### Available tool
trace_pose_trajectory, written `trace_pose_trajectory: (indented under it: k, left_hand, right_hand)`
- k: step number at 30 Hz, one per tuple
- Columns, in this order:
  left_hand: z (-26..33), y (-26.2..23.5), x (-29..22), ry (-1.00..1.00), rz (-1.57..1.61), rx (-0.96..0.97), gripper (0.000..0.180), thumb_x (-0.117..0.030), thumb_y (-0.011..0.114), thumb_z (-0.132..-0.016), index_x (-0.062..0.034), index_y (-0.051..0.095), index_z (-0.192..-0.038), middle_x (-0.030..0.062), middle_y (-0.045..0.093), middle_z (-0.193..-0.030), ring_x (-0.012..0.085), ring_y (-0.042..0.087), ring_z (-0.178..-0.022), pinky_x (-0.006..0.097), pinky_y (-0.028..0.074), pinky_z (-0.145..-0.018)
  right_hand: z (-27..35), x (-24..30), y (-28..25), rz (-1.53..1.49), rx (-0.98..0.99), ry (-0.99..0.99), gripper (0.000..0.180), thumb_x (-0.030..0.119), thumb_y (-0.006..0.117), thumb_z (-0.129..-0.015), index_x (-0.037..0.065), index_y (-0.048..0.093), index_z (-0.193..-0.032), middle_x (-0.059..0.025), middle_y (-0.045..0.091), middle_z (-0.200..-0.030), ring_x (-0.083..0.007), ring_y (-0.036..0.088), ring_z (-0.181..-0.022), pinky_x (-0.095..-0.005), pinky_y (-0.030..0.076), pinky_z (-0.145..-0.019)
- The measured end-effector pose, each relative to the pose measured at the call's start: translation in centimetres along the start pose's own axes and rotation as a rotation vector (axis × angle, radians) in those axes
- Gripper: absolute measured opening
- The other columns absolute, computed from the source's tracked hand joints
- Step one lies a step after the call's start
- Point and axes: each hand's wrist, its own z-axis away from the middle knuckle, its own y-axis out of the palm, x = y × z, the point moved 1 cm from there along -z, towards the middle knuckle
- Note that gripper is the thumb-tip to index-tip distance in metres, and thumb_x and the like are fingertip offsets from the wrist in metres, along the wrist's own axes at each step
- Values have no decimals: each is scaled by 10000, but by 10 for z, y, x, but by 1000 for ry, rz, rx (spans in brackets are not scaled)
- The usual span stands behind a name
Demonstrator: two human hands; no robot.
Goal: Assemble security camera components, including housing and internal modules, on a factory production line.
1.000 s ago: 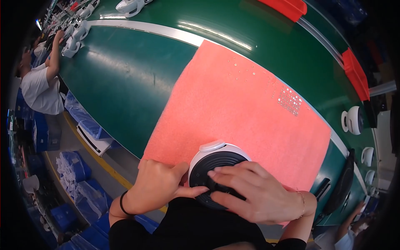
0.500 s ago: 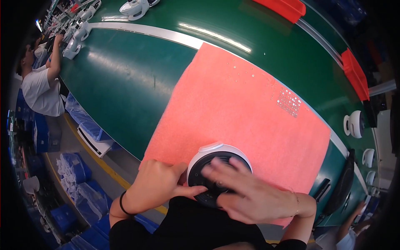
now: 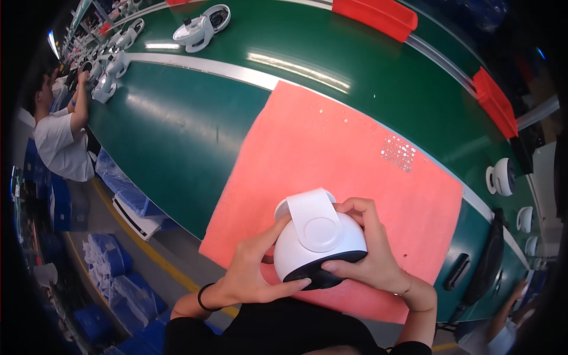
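Note:
Between my two hands is a round white device (image 3: 313, 234) with a black face and a white curved bracket ending in a disc. Its bracket side faces up, and the black face tilts down toward me. My left hand (image 3: 254, 266) grips the left side, thumb on the black edge. Around the right side my right hand (image 3: 370, 254) is wrapped, fingers on top by the bracket, thumb on the black rim. Below the device lies a pink foam mat (image 3: 248, 219). A cluster of small metal pieces (image 3: 397, 152) sits toward the mat's far right corner.
On the green conveyor (image 3: 284, 41) stand similar white devices, one at the far left (image 3: 201, 28) and one at the right (image 3: 502, 176). Red bins (image 3: 378, 18) line the back. A black tool (image 3: 457, 271) lies right of the mat. Another person (image 3: 62, 136) works at the left.
The device has been turned over: its black face was up, and now the white bracket side is. My right hand has gone from over the black face to gripping the right side.

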Motion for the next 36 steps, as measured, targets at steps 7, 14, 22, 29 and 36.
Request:
trace_pose_trajectory:
  k: [7,14,22,29,36]
  left_hand:
    - [-34,-18,4,194,-239,-10,882,-186,757,-606,93,297,-1305,190,568,-1082,228,611,-918,287,510,-738]
    - [-76,-29,48,181,677,-158,740,-467,545,-789,-61,271,-1344,149,371,-1330,295,413,-1197,430,363,-982]
    - [-140,13,17,235,839,-598,722,-666,309,-824,-148,316,-1326,90,416,-1299,261,442,-1166,410,382,-963]
    - [-199,9,20,-167,788,-82,454,-412,516,-864,-81,431,-1163,190,490,-1172,268,512,-1071,363,445,-897]
    - [-191,-16,24,-36,866,-3,378,-263,510,-848,-41,414,-1137,262,364,-1308,304,392,-1221,353,335,-1012]
  right_hand:
    - [-27,2,-15,19,-151,-253,835,239,820,-563,51,288,-1177,-177,483,-1136,-258,496,-1079,-360,401,-914]
    - [-46,18,-10,115,-240,-470,963,187,780,-585,49,202,-1342,-200,391,-1258,-302,416,-1183,-392,388,-957]
    - [-83,7,-20,221,-504,-686,929,198,774,-594,49,236,-1336,-195,437,-1224,-307,491,-1111,-389,471,-880]
    - [-116,-37,-106,-744,-547,-227,605,229,657,-765,98,342,-1265,-107,478,-1157,-250,520,-1033,-423,498,-813]
    - [-86,-67,-183,-899,-994,-327,755,283,646,-784,67,129,-1290,-168,309,-1260,-334,427,-1140,-488,449,-884]
